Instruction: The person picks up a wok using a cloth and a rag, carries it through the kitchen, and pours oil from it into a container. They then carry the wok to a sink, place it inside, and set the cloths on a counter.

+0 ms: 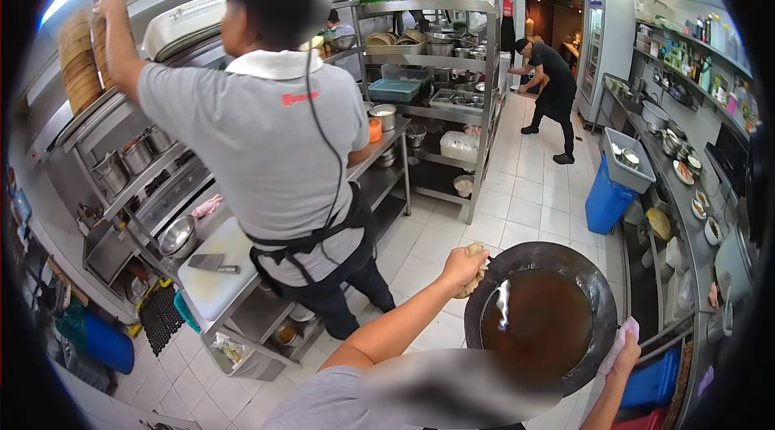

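My left hand [463,270] grips the far left rim of a dark wok [599,301] through a beige cloth [476,268]. On the right side, my right hand [626,355] holds the wok by its edge with a pale pink cloth [617,343]. Brown liquid [541,321] fills much of the wok, with a bright reflection on its left side. A blurred patch hides part of the wok's near side and my grey clothing.
A co-worker in grey [266,131] stands at the left, one arm raised to bamboo steamers [78,62]. Another person in black [549,79] bends farther back. Metal shelving [432,6], a blue bin [607,200], a right-hand counter [662,159] and a cleaver [211,264] on a cutting board are around.
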A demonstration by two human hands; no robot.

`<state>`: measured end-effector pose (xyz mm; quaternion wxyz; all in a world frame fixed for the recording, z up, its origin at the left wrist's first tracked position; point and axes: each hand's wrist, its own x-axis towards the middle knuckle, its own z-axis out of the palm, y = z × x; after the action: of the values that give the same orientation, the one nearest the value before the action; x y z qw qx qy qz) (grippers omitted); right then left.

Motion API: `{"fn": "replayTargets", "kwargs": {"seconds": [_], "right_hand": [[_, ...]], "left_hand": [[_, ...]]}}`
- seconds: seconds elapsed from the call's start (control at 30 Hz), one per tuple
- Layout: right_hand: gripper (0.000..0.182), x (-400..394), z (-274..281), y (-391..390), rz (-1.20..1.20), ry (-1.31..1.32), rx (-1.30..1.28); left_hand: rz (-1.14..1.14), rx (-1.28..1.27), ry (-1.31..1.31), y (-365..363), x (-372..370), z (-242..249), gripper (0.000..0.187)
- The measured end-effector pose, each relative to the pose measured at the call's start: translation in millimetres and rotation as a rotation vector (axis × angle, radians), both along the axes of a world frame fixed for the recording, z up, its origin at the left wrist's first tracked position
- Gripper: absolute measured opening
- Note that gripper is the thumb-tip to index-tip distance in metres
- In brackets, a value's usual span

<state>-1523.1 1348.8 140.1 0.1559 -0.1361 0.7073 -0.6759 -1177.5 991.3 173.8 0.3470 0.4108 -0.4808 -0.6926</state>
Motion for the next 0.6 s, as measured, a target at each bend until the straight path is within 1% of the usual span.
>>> {"fn": "replayTargets", "kwargs": {"seconds": [0.1, 0.17, 0.2, 0.3, 0.37, 0.43, 0.47, 0.57, 0.6], "right_hand": [[0.048, -55.6, -20.2, -40.3, -0.020, -0.003, -0.024], [0.043, -89.4, -31.3, -67.4, -0.107, 0.124, -0.030], [0.044, -104.8, -29.6, -79.2, -0.090, 0.104, -0.018], [0.046, -125.2, 3.4, -122.1, -0.085, 0.028, 0.038], [0.048, -162.3, 0.3, -148.4, -0.061, -0.016, 0.029], [0.048, -196.0, -1.9, -180.3, -0.067, 0.070, 0.056], [0.049, -212.6, -5.2, -199.5, -0.072, 0.059, -0.010], [0.051, -289.1, -27.9, -246.7, -0.026, 0.099, 0.046], [0.053, -292.9, -12.6, -267.2, 0.004, 0.021, 0.039]], "left_hand": [[-0.029, -0.024, 0.012, -43.6, -45.4, -5.2, 0.026], [-0.021, -0.022, -0.020, -67.7, -75.0, 2.2, 0.026], [-0.027, -0.006, -0.016, -81.6, -90.5, 6.6, 0.024], [-0.040, 0.049, 0.019, -124.1, -139.2, 11.1, 0.022], [-0.051, 0.033, 0.021, -155.1, -170.8, 9.4, 0.021], [-0.031, 0.033, 0.018, -187.8, -201.8, 4.6, 0.021], [-0.026, 0.026, 0.010, -203.7, -218.9, 0.5, 0.021], [0.024, 0.049, -0.007, -247.1, -263.7, -10.1, 0.020], [0.031, 0.025, -0.011, -261.3, -277.6, -18.5, 0.020]]}}
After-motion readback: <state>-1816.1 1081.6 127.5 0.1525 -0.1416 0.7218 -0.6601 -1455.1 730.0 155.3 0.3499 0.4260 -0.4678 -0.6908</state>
